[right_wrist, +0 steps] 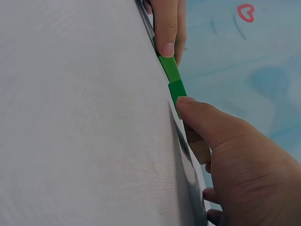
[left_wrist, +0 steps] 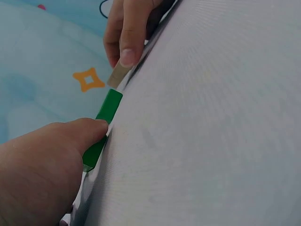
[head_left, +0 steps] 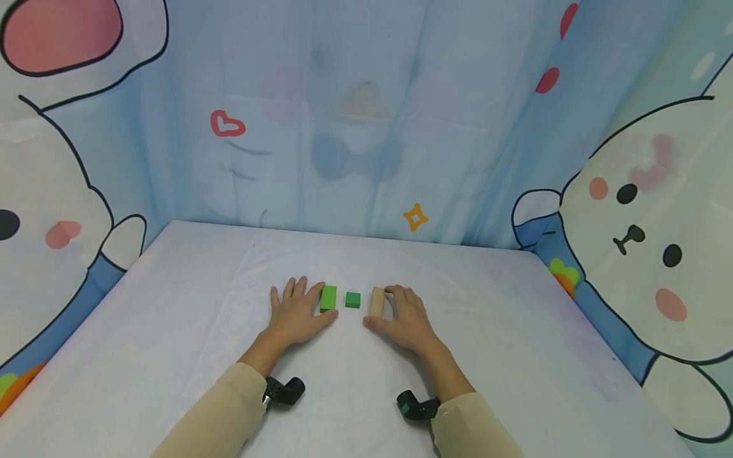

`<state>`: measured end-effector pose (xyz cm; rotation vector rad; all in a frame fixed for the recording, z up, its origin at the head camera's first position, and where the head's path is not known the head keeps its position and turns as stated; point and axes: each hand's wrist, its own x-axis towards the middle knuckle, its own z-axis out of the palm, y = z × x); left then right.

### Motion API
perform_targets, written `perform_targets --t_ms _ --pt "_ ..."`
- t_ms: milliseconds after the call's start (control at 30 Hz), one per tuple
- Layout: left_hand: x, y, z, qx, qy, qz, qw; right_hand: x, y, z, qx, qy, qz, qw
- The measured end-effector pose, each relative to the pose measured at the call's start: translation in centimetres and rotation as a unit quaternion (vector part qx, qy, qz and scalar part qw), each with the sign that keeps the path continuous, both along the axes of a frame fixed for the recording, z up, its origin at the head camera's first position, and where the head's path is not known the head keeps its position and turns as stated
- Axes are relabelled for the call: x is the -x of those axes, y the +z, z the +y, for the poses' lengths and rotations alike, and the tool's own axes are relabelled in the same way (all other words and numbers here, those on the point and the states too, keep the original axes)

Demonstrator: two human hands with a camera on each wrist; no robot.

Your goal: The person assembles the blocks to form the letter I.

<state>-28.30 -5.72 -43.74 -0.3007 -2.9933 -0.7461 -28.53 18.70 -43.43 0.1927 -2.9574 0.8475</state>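
Note:
Three blocks stand in a row on a white-covered table. At the left end my left hand [head_left: 294, 316] holds a light green block [head_left: 328, 298] between thumb and index finger, the other fingers spread on the cloth. A smaller dark green block [head_left: 352, 299] sits in the middle, apart from both hands. On the right, my right hand [head_left: 405, 319] pinches a plain wooden block [head_left: 376, 302], thumb at its near end and index finger at its far end. In the right wrist view, the right thumb partly hides the wooden block [right_wrist: 198, 149].
The white tablecloth [head_left: 321, 394] spreads out around the hands. Behind it hangs a blue cartoon-printed curtain [head_left: 275, 178], with more printed cloth at both sides. Black devices are strapped to the left wrist [head_left: 284, 390] and right wrist [head_left: 418, 406].

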Motion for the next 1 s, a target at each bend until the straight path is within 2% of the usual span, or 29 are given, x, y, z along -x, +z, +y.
perform_targets --t_ms 333,667,1000 --pt "0.0 0.1 0.1 0.005 0.001 -0.001 1.0 -0.5 0.3 0.0 0.004 0.0 -0.003 1.0" --pt "0.1 -0.3 -0.1 0.01 0.0 0.005 0.9999 -1.1 0.2 0.1 0.008 0.004 -0.012 0.9999" --pt "0.2 -0.4 -0.1 0.012 0.0 0.01 0.9999 -1.5 0.2 0.1 0.004 0.012 0.0 0.9999"
